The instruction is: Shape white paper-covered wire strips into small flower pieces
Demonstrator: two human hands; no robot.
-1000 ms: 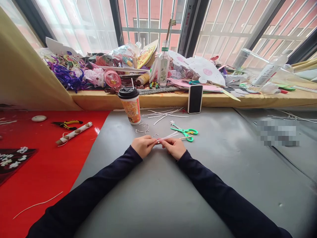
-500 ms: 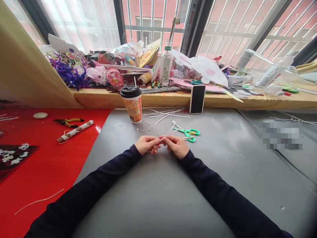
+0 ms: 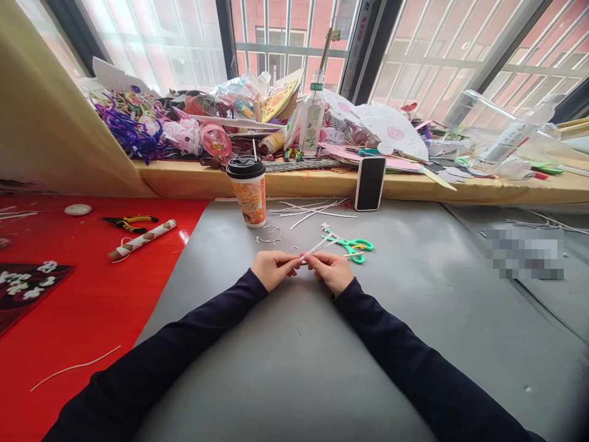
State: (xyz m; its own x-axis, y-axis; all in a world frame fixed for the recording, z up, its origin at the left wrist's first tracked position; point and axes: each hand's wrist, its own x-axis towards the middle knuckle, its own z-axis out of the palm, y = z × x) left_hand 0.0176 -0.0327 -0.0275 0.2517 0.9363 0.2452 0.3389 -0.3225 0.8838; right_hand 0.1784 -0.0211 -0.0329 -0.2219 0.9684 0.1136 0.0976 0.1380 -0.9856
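Grey and glossy red surfaces make up the counter beneath a heaped sill and barred windows. Above the grey part, the left hand and right hand meet, pinching thin white strips near green scissors; the hands hide the strips' lower ends, and a pixelated patch at right cannot be made out.

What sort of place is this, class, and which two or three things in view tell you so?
Probably a craft workspace by a window: green-handled scissors and loose white strips lie on the grey tabletop, and a tangle of purple cord sits among the heap on the ledge.
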